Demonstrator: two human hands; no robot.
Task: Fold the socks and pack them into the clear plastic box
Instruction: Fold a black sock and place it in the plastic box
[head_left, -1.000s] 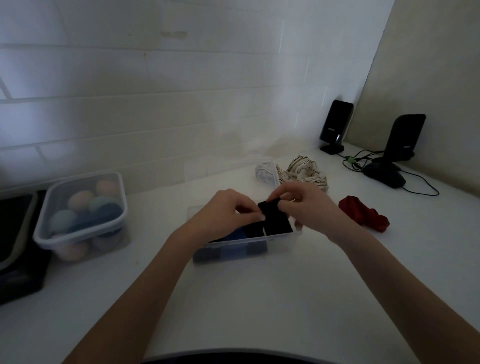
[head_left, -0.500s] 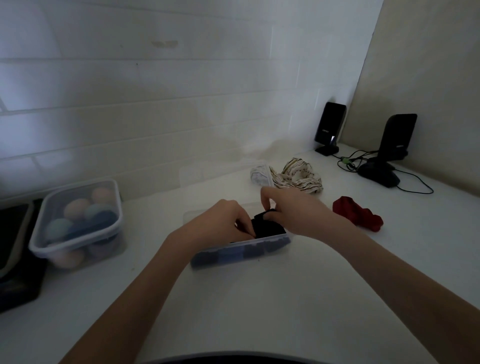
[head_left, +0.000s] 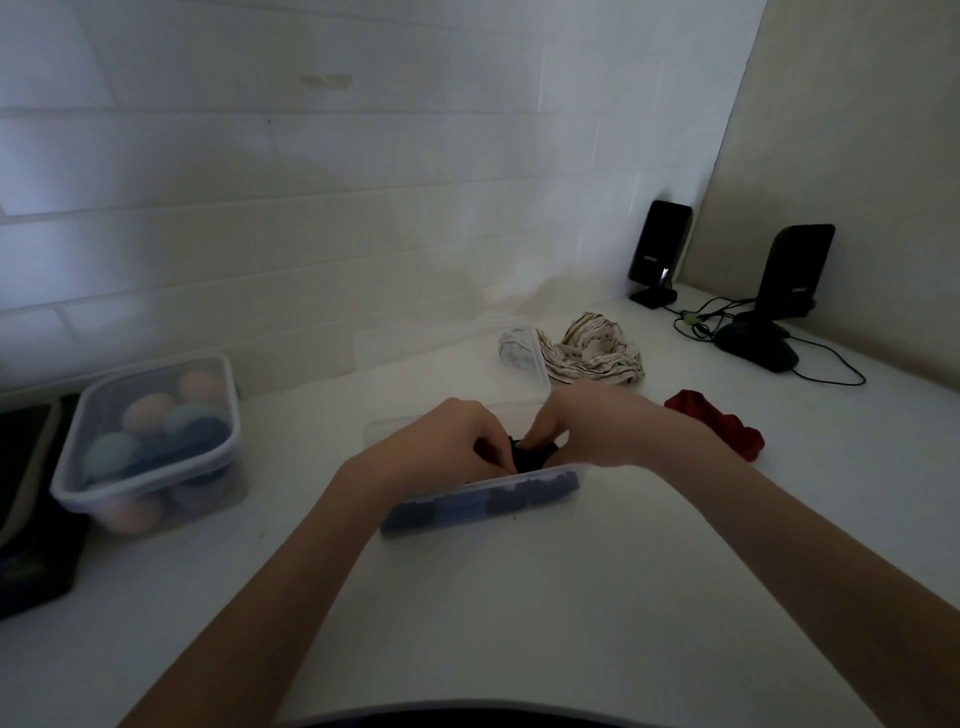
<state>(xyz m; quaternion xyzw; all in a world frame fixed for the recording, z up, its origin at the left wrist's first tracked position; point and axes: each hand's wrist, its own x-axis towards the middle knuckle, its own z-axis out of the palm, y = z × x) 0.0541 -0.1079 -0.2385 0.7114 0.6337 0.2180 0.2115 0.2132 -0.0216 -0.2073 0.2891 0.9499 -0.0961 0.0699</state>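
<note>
My left hand (head_left: 441, 447) and right hand (head_left: 597, 431) grip the black sock (head_left: 530, 451) in the clear box (head_left: 483, 501), lying sideways on the white counter (head_left: 519, 597) by a tiled wall (head_left: 311, 208).

White countertop (head_left: 519, 597), running back to a tiled wall. On it, centre: clear plastic box (head_left: 483, 501) with dark folded socks inside. Behind it a clear lid (head_left: 457, 353). Back right: striped sock heap (head_left: 592, 351), red sock (head_left: 714, 423) nearer. Far right corner: two black speakers (head_left: 660, 252) with cables (head_left: 826, 364). Left: lidded container of pastel balls (head_left: 150, 441), black object (head_left: 31, 519) at the edge.
</note>
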